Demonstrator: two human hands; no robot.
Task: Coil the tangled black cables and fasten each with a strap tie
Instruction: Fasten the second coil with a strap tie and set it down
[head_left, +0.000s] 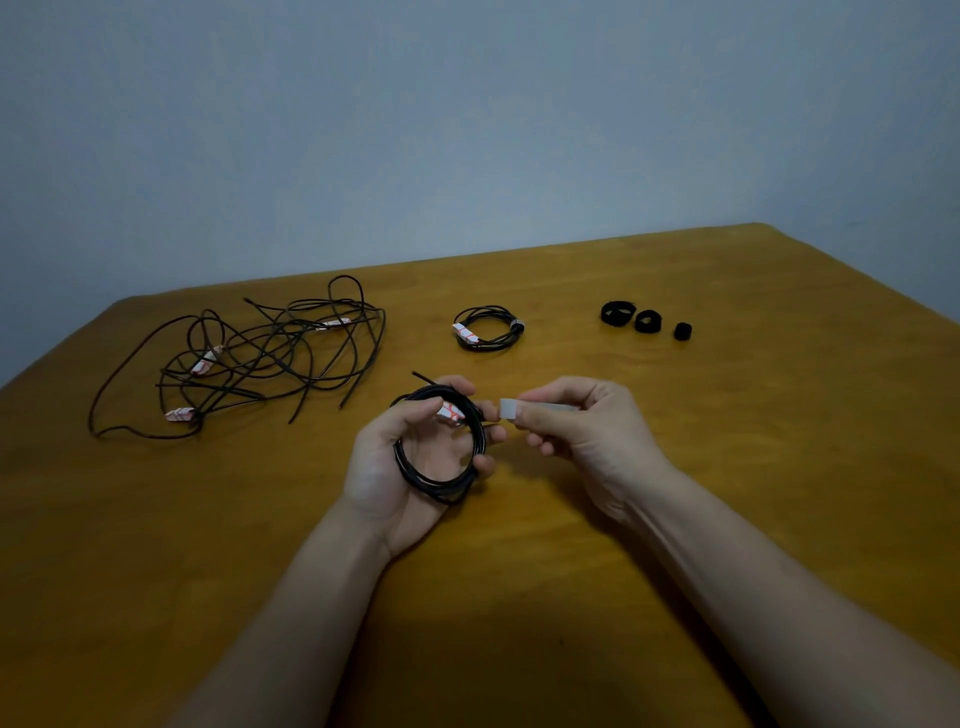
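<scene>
Your left hand (384, 467) grips the coil (441, 491) just above the table (727, 415), fingers curled round its loops. Your right hand (587, 431) pinches a pale strap (509, 409) close beside the coil's upper edge. The risk lies in the threading: loosen the left grip to pass the strap through and the springy loops will likely fan out. Wrap it slack and the tie probably won't hold. The tangle (249, 358) lies far left, a tied coil (488, 328) beyond.
</scene>
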